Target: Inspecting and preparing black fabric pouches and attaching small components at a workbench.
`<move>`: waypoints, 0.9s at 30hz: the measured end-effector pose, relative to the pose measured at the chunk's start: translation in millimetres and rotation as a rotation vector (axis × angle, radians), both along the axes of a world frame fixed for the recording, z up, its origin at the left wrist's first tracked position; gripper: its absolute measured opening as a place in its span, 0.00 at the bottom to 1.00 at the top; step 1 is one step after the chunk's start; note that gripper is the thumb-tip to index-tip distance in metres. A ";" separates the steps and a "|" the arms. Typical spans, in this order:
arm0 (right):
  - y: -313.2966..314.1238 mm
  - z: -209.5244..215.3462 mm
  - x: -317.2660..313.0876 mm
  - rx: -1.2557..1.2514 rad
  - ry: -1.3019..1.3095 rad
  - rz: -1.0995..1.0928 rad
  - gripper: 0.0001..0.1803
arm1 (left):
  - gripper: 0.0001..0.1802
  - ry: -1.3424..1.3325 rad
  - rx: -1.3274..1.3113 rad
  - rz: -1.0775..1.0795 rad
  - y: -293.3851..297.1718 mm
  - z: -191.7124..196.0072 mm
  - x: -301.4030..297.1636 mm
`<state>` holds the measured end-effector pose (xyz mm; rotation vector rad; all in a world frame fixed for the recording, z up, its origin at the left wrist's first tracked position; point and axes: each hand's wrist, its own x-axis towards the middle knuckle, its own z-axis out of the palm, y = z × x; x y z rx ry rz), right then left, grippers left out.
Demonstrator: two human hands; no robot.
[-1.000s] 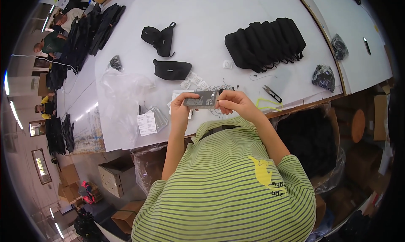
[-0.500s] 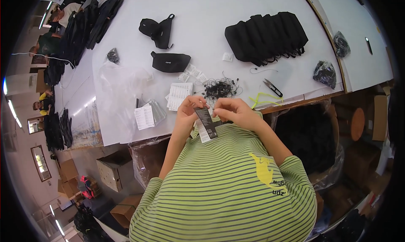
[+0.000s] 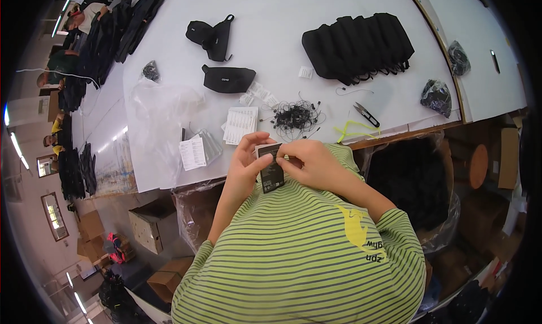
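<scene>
A black hang tag (image 3: 272,179) with pale print is held upright in front of my striped shirt. My left hand (image 3: 248,163) grips its left side, the thumb across its face. At the tag's upper right edge my right hand (image 3: 310,161) pinches with bent fingers; any cord between these fingertips is too small to make out. A pale edge shows behind the tag's top. Just beyond my hands lies a tangle of black tag strings (image 3: 296,116). White printed cards (image 3: 241,125) lie left of it, and another printed card (image 3: 193,153) rests on clear plastic sleeves.
Farther back are a black waist pouch (image 3: 228,79), another folded black pouch (image 3: 212,37) and a row of black pouches (image 3: 358,47). Thread snips (image 3: 367,114) and yellow-green ribbon (image 3: 358,131) lie right. Clear plastic (image 3: 161,115) spreads left. Below the table edge stands a lined box (image 3: 409,183).
The tag has turned more upright and faces me more squarely. My right hand has moved left onto its upper edge, and my left thumb has come down across its face.
</scene>
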<state>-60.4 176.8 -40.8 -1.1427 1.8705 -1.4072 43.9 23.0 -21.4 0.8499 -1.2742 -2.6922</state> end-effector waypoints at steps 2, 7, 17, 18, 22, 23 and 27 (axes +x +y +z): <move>-0.1 0.7 -1.8 0.062 0.076 -0.084 0.06 | 0.25 -0.051 -0.216 -0.193 -3.3 2.3 4.1; -0.2 4.0 -1.0 0.065 0.082 -0.090 0.06 | 0.17 -0.118 -0.304 -0.169 3.5 3.2 5.8; 0.5 6.3 -1.8 -0.014 0.191 -0.154 0.06 | 0.07 -0.067 -0.944 -0.039 21.2 0.1 0.6; 0.5 6.0 -1.2 -0.014 0.190 -0.155 0.06 | 0.06 -0.057 -0.998 -0.055 21.4 0.0 0.5; 1.7 10.1 -4.5 0.000 -0.032 -0.235 0.05 | 0.07 0.027 -1.034 -0.029 19.3 -1.1 -2.0; 2.5 11.1 -6.2 -0.014 -0.195 -0.256 0.05 | 0.06 0.063 -0.975 -0.064 17.1 -2.3 -1.6; 5.9 -0.6 -8.4 -0.072 -0.293 -0.254 0.06 | 0.08 0.151 -0.654 -0.121 7.7 -5.5 -2.3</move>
